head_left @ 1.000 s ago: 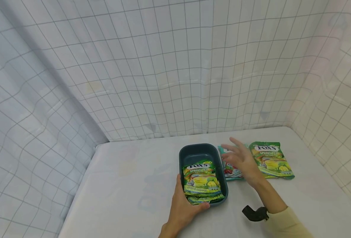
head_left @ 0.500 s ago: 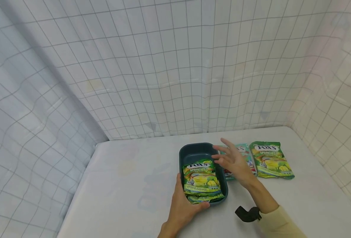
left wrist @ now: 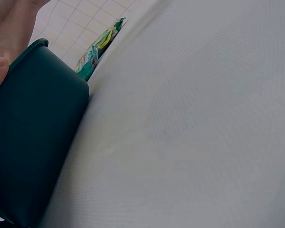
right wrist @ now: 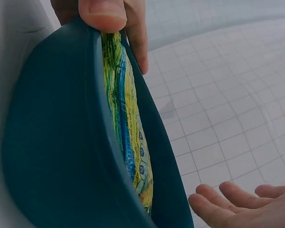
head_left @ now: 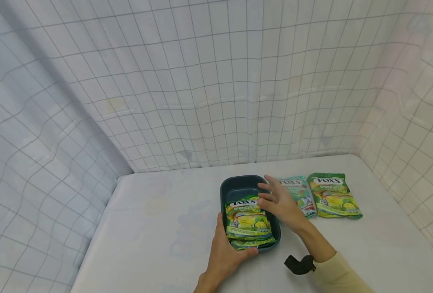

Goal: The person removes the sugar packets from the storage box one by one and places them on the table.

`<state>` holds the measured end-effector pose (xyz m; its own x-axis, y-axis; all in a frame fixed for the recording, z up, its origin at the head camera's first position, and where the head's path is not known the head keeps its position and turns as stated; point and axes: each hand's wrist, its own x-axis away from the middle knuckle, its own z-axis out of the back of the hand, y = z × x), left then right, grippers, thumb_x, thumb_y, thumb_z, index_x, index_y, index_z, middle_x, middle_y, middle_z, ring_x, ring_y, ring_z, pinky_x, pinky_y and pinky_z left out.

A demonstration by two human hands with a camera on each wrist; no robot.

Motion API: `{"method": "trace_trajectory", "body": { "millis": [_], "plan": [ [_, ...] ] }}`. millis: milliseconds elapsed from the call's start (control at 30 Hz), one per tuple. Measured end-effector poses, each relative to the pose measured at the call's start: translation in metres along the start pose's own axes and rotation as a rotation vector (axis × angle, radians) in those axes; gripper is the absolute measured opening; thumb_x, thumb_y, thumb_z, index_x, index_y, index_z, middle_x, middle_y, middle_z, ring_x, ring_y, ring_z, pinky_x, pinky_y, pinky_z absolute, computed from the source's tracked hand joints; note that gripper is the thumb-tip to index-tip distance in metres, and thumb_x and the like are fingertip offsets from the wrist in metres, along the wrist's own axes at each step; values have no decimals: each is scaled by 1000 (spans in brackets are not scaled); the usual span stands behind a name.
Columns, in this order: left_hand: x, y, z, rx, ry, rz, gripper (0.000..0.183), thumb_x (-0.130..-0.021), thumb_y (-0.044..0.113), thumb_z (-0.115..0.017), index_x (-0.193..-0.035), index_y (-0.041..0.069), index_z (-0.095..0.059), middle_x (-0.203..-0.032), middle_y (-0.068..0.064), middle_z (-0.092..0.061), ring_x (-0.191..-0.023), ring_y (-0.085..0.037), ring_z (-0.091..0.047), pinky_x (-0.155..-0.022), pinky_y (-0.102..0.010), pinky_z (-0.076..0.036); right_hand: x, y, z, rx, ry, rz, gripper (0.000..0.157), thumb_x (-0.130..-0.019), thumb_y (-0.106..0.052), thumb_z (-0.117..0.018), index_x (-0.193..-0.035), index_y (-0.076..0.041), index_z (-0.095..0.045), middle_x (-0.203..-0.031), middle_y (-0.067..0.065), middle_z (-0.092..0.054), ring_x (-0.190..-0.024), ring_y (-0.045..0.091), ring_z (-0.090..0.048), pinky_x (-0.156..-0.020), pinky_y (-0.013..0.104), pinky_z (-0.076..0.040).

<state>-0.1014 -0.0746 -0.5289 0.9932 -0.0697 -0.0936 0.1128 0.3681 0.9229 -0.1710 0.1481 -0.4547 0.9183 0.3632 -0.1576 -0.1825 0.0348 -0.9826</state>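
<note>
A dark teal plastic bin (head_left: 241, 188) stands on the white table, with green and yellow Fox's Spring Tea candy bags (head_left: 246, 224) stacked in its near part. My left hand (head_left: 225, 257) grips the bin's near left corner, thumb on the near rim and fingers along the left side. Over the right rim hovers my right hand (head_left: 283, 206), fingers spread, holding nothing. In the right wrist view its fingers (right wrist: 213, 209) are apart from the bin wall (right wrist: 52, 137). A turquoise Fox's candy bag (head_left: 300, 191) lies right of the bin, partly hidden by the right hand.
Another green Spring Tea bag (head_left: 334, 197) lies flat farther right, beside the turquoise one. White cloth with a grid pattern (head_left: 231, 101) hangs around the back and sides. A black strap (head_left: 299, 264) sits at the right wrist.
My right hand has moved left, from above the turquoise bag to over the bin's right rim, uncovering more of that bag. The left hand and bin stay in place.
</note>
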Motion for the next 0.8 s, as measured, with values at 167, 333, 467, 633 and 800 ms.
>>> {"method": "trace_trajectory", "body": {
  "millis": [167,333,467,633,800],
  "plan": [
    [-1,-1,0,-6,9,-1,139,-65,53,-95,-164,12,-7,-152,-2,-43,-132,-18,-48,-106,-50,-43,-3,5,-10,72,-14,-137,99,-96,-44,-71,-164,-8,-8,-161,27,-26,-143,51,-31,-108,58,-41],
    [-1,-1,0,-16,19,-1,140,-64,53,-95,-164,10,-7,-153,-5,-42,-133,-19,-47,-106,-50,-42,-4,8,-20,167,-2,-213,102,-94,-52,-71,-164,-10,-10,-165,24,-20,-150,45,-20,-114,63,-26],
    [0,-2,-1,-25,22,-7,139,-66,51,-95,-164,8,-6,-155,-9,-40,-136,-23,-46,-107,-52,-42,-4,14,-27,231,18,-244,104,-92,-55,-70,-164,-10,-10,-166,22,-18,-150,44,-20,-113,68,-22],
    [1,-3,-2,-32,31,-13,139,-67,48,-96,-163,4,-6,-155,-12,-40,-137,-27,-46,-105,-55,-42,-6,20,-33,278,44,-287,105,-92,-56,-70,-164,-10,-9,-166,23,-17,-147,49,-24,-109,73,-24],
    [1,-4,-2,-32,36,-19,138,-66,48,-96,-163,5,-7,-154,-11,-41,-135,-25,-47,-104,-54,-43,-8,22,-36,292,73,-306,105,-92,-53,-71,-164,-8,-10,-165,25,-17,-145,51,-27,-108,74,-25]
  ]
}}
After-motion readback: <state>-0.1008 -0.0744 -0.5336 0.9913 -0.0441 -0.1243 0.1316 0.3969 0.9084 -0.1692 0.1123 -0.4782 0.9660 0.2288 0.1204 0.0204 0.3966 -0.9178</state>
